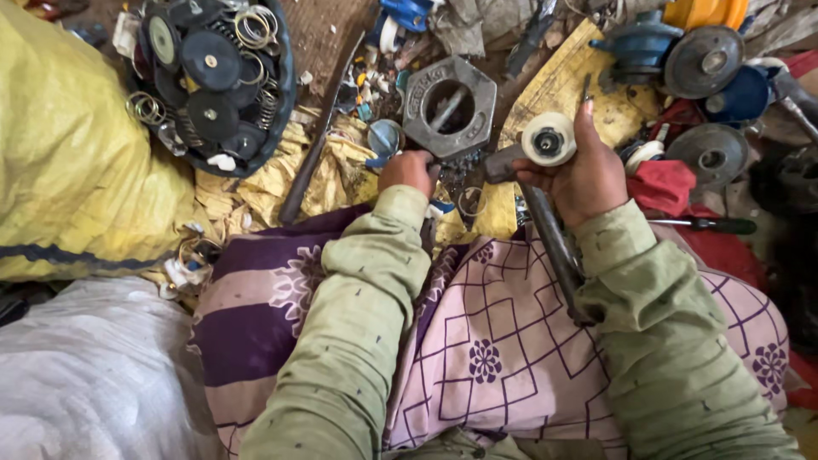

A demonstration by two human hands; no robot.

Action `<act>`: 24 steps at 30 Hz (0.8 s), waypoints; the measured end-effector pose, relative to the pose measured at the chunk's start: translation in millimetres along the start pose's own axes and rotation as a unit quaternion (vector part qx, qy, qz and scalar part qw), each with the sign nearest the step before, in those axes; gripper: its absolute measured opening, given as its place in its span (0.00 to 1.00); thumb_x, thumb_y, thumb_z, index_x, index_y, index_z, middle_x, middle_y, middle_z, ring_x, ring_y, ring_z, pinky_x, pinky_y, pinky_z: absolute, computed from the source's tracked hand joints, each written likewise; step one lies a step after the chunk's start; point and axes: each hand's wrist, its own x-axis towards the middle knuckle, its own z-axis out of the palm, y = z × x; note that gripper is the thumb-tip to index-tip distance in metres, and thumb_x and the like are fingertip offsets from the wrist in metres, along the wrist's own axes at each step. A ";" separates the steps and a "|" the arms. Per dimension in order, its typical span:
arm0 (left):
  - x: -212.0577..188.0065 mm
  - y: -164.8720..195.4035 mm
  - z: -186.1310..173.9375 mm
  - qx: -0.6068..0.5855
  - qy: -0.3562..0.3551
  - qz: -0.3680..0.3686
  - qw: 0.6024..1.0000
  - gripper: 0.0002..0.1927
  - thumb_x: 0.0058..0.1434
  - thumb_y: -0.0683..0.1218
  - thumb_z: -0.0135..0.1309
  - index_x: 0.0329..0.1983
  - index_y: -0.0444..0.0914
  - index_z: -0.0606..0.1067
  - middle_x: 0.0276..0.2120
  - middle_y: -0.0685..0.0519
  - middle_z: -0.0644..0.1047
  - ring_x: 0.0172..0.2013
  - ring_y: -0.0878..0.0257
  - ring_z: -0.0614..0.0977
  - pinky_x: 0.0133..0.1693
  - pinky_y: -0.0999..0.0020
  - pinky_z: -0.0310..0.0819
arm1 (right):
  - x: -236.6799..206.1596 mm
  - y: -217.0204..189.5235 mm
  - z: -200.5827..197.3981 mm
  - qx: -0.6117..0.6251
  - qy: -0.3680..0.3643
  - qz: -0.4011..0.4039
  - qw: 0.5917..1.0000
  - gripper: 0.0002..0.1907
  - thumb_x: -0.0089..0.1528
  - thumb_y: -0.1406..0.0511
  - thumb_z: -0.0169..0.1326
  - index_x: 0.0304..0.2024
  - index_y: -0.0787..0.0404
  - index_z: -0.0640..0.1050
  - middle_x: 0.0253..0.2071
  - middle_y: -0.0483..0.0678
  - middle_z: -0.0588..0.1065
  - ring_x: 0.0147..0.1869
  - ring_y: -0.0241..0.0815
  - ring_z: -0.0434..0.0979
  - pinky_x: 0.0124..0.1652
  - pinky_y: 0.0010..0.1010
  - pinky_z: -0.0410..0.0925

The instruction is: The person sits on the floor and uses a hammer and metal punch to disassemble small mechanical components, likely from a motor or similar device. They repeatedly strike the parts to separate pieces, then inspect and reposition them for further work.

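Dark bowl (256,128) of black discs and wire springs: 10 o'clock. Left hand (407,170), centre, is closed; what it grips cannot be told. Grey hexagonal metal casting (450,106) lies just beyond it at 12 o'clock. Right hand (584,175), at 2 o'clock, is clamped on a white pulley wheel (548,139) mounted on a dark metal shaft (550,243). Hands are apart.

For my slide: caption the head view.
Right hand holds a white wheel; left hand grips a tool by a hexagonal metal ring.
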 end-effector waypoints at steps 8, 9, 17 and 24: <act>9.9 0.6 10.6 0.051 -0.039 -0.051 0.997 0.10 0.56 0.49 0.63 0.39 0.41 0.83 0.37 0.42 0.82 0.40 0.43 0.84 0.44 0.51 0.78 | -0.5 0.6 1.6 -0.006 -0.002 0.002 1.000 0.36 0.71 0.41 0.37 0.54 0.66 0.75 0.44 0.53 0.79 0.43 0.50 0.83 0.43 0.41 0.76; 12.9 -3.8 11.8 0.016 -0.036 -0.064 0.997 0.11 0.54 0.49 0.63 0.39 0.41 0.83 0.37 0.43 0.83 0.39 0.44 0.84 0.44 0.53 0.79 | -0.1 0.5 2.3 -0.008 -0.005 -0.001 1.000 0.36 0.72 0.41 0.37 0.54 0.66 0.75 0.44 0.53 0.79 0.43 0.50 0.83 0.44 0.41 0.76; 25.7 -46.8 -7.9 -0.593 -0.126 -0.236 0.759 0.05 0.51 0.43 0.56 0.26 0.35 0.77 0.19 0.50 0.74 0.19 0.58 0.73 0.23 0.60 0.65 | 3.1 0.3 5.6 -0.009 -0.017 -0.001 1.000 0.35 0.71 0.41 0.38 0.55 0.64 0.75 0.46 0.52 0.79 0.44 0.50 0.82 0.43 0.41 0.76; 20.8 -11.0 14.7 -0.250 -0.039 -0.119 0.960 0.12 0.47 0.53 0.68 0.27 0.40 0.83 0.25 0.49 0.82 0.26 0.56 0.81 0.35 0.60 0.75 | 6.1 0.6 4.9 -0.011 -0.011 -0.002 1.000 0.35 0.71 0.41 0.37 0.55 0.64 0.75 0.45 0.52 0.79 0.44 0.50 0.82 0.43 0.41 0.76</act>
